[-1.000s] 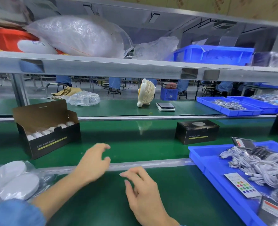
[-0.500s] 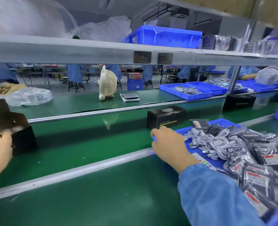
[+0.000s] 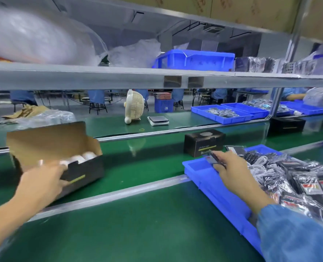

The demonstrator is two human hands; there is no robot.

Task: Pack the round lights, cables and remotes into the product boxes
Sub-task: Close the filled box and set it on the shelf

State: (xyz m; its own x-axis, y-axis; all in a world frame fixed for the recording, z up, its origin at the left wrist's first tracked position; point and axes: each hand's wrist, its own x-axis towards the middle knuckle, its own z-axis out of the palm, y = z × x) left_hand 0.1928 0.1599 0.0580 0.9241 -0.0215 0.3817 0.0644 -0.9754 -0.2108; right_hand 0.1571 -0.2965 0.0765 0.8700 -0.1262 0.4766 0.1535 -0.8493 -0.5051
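My left grip grasps the front wall of the open product box, fingers curled round its near left corner. The box sits on the green conveyor belt with its brown lid flap raised toward the back. Inside it, white round lights stand in a row; motion blur hides their number.

My right grip pinches a flat dark packet over the left end of the blue tray. I cannot tell what the packet contains. The tray rests on the desk at my right and overhangs the metal rail toward the belt. Its left end shows bare floor; the rest holds white cables and bagged dark packets, heaped up to the rim.

A closed black product box stands on the belt just beyond the tray, apart from the open box. Another black box sits farther right along the belt.

The rail separates belt from desk. Between the open box and the tray, belt and desk are bare green surface. Across the belt, the far bench carries a cream fan, a small scale and blue trays. An overhead shelf bears plastic bags and a blue bin.
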